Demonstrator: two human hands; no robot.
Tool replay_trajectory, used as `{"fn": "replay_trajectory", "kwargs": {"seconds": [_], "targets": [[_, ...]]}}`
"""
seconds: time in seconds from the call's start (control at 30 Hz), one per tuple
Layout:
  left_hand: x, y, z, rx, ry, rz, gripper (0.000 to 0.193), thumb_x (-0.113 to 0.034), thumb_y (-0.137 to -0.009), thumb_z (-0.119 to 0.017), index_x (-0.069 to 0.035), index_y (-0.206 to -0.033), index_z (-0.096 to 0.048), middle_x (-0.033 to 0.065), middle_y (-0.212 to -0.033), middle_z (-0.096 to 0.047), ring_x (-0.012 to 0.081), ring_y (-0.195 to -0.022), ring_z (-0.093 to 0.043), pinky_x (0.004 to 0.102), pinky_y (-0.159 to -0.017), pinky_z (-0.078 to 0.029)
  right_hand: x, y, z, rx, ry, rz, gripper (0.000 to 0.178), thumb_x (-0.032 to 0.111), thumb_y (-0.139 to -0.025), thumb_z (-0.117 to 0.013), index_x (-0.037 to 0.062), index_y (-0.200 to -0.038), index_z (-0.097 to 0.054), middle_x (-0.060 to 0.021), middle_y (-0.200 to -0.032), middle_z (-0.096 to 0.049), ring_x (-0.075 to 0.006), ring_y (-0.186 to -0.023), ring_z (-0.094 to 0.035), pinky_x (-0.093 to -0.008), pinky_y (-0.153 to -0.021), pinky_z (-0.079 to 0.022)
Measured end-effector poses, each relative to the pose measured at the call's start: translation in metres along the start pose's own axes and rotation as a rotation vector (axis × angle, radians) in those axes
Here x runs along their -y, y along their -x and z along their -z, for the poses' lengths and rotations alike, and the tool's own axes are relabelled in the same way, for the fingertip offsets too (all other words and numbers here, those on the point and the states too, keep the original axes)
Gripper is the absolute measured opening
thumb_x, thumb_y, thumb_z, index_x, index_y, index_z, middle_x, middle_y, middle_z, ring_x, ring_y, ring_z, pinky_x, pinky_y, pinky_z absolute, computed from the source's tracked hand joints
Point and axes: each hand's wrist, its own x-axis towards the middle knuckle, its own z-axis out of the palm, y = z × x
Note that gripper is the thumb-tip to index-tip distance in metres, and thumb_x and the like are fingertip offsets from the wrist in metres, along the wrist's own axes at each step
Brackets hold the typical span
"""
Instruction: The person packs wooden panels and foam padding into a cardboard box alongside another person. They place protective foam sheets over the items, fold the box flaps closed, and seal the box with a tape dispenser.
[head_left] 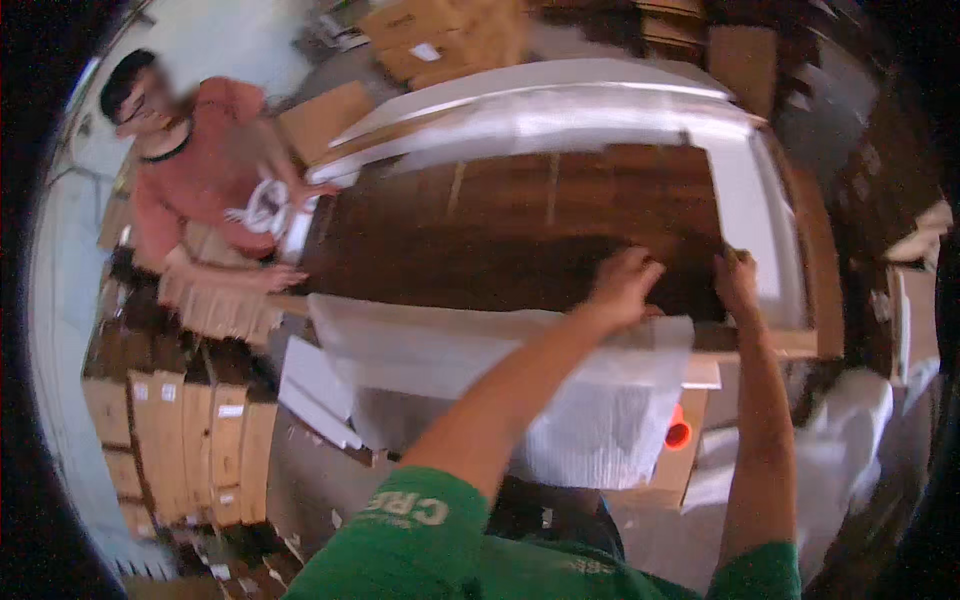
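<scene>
A large dark brown wooden panel (480, 230) lies flat inside a carton lined with white foam. Over the panel's near right part is my left hand (622, 288), blurred, its fingers bent and the thumb apart from them; I see nothing held in it. My right hand (738, 282) is closed around the panel's right edge, with the fingertips at the rim. A translucent white foam sheet (600, 430) hangs over the carton's near side, below my left forearm. White foam (755, 215) lines the carton beyond the panel's right edge.
At the left, a person in a reddish shirt (215, 170) has both hands at the panel's left end. Flat cartons (200, 440) stand at the lower left, and more boxes (440, 40) are stacked behind. An orange ring-shaped thing (679, 432) sits below the carton.
</scene>
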Motion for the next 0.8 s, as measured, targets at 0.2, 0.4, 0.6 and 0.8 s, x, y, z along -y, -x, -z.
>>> {"fn": "replay_trajectory", "kwargs": {"seconds": [0.2, 0.4, 0.6, 0.8], "targets": [[0.012, 0.01, 0.007, 0.158, -0.164, 0.046, 0.078, -0.039, -0.061, -0.073, -0.017, -0.127, -0.04, 0.0151, -0.141, -0.016, 0.0314, -0.131, -0.012, 0.0486, -0.104, -0.012, 0.022, 0.0, -0.015, -0.027, 0.252, 0.14, 0.03, 0.015, -0.085, -0.048, 0.0046, -0.113, -0.05, -0.0201, -0.097, -0.052, -0.0339, -0.093, -0.047, -0.0442, -0.082, -0.037], [0.007, 0.02, 0.003, -0.019, -0.114, 0.088, 0.072, -0.039, -0.063, -0.071, -0.011, -0.123, -0.043, 0.0152, -0.138, -0.023, 0.0293, -0.13, -0.017, 0.0502, -0.104, -0.012, 0.011, -0.002, -0.01, -0.005, 0.071, 0.117, 0.033, 0.015, -0.084, -0.048, 0.006, -0.116, -0.05, -0.0176, -0.101, -0.053, -0.0335, -0.097, -0.046, -0.0423, -0.086, -0.036], [0.012, 0.025, -0.005, -0.256, -0.051, -0.115, 0.055, -0.029, -0.056, -0.073, -0.006, -0.104, -0.056, 0.0144, -0.127, -0.039, 0.0291, -0.121, -0.031, 0.0502, -0.101, -0.018, 0.01, -0.002, -0.014, 0.018, 0.036, 0.117, 0.034, 0.016, -0.084, -0.05, 0.0056, -0.116, -0.051, -0.0163, -0.105, -0.052, -0.0304, -0.101, -0.045, -0.0406, -0.088, -0.034], [0.01, 0.028, -0.009, -0.333, -0.043, -0.159, 0.052, -0.019, -0.05, -0.068, -0.005, -0.099, -0.057, 0.0144, -0.121, -0.044, 0.0297, -0.116, -0.036, 0.0509, -0.098, -0.021, 0.003, 0.0, -0.021, 0.007, 0.247, 0.248, 0.035, 0.016, -0.083, -0.051, 0.0042, -0.115, -0.05, -0.018, -0.103, -0.053, -0.0309, -0.098, -0.047, -0.0399, -0.087, -0.034]]}}
